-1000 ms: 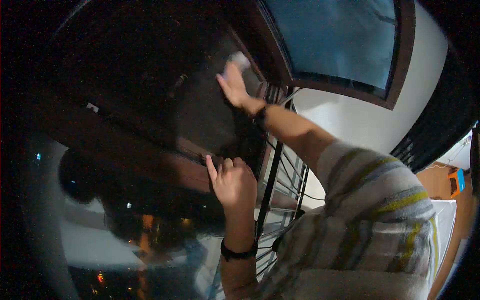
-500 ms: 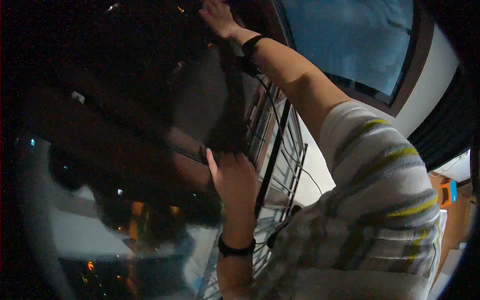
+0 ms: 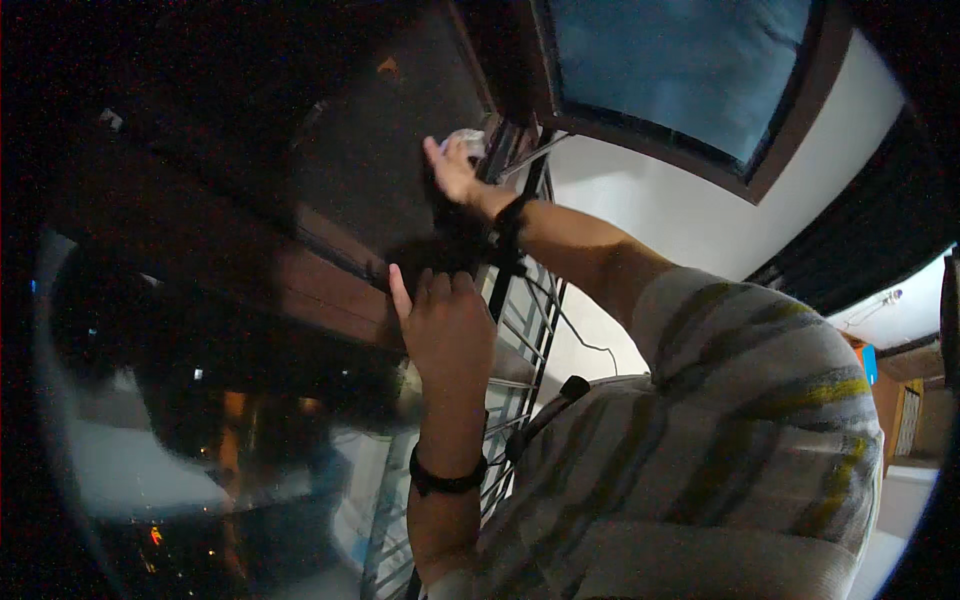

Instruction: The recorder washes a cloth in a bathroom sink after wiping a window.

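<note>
My left hand (image 3: 448,325) is at the middle, fingers curled over the edge of a brown window frame (image 3: 345,255) and one digit sticking up along it. My right arm reaches across from the right. At the upper middle, my right hand (image 3: 458,175) is against a dark pane (image 3: 375,130), close to its frame, one digit stretched out. Under its fingers is a crumpled whitish thing (image 3: 468,142), too blurred to name. A dark band is on each wrist. The right fingers partly hide what they touch.
Black metal railing bars (image 3: 520,330) and a dark cable (image 3: 575,325) run beside my arms. A second brown-framed window (image 3: 680,80) is at the upper right, with a dark curtain (image 3: 850,220) beyond a pale wall. Night lights show through the glass at lower left.
My right hand has come down and back toward me along the pane, and the whitish thing now shows under it. The left hand keeps its place on the frame as the view shifts.
</note>
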{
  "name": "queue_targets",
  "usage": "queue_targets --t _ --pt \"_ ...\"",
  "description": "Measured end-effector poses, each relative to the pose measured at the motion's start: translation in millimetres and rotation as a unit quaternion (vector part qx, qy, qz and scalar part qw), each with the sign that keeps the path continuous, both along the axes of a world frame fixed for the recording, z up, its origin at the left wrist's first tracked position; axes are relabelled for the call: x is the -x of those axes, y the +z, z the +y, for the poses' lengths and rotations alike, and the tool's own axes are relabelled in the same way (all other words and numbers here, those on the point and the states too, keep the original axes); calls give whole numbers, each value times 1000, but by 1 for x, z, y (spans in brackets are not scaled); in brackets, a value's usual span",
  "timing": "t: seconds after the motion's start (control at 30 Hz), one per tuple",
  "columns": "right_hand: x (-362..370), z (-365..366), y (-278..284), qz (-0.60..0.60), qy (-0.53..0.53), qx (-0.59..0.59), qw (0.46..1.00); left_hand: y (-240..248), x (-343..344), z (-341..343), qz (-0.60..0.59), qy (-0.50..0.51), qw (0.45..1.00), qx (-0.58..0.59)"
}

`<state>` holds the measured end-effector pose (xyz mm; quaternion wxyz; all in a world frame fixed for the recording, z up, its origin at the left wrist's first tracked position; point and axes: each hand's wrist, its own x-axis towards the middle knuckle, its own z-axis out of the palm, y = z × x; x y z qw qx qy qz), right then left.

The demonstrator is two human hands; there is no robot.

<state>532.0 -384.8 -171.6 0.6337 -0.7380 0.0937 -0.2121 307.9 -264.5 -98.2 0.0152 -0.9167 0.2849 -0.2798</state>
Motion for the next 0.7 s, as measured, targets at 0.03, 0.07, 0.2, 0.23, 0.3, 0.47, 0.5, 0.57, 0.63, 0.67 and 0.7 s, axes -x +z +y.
queue_targets --t 0.03,0.07,0.2,0.23,0.3,0.47,0.5,0.57,0.63,0.67,0.7 --pt "7 5 -2 -40 41 37 998 -1 2 -4 3 -10 1000 0" --pt "12 8 -3 -82 79 74 991 1 3 -9 3 -22 1000 -2" --pt "83 60 15 -317 132 250 905 -14 17 18 -15 -56 998 36" --pt "82 59 28 -316 148 265 899 -12 21 24 -5 -56 998 34" --pt "84 52 68 -343 147 279 885 -1 30 31 8 -54 998 33" --pt "107 59 37 -302 187 298 886 8 45 44 13 -65 996 61" --pt "110 63 11 -319 195 287 882 8 46 43 10 -73 996 60" --pt "143 72 -2 -203 288 200 914 3 51 53 5 -72 995 61" --pt "153 77 -10 -147 310 162 925 1 60 59 14 -82 994 68" --pt "152 75 -10 -111 297 175 932 0 61 57 20 -96 992 75" --pt "150 72 -11 -73 285 188 937 -3 62 55 21 -107 991 75"
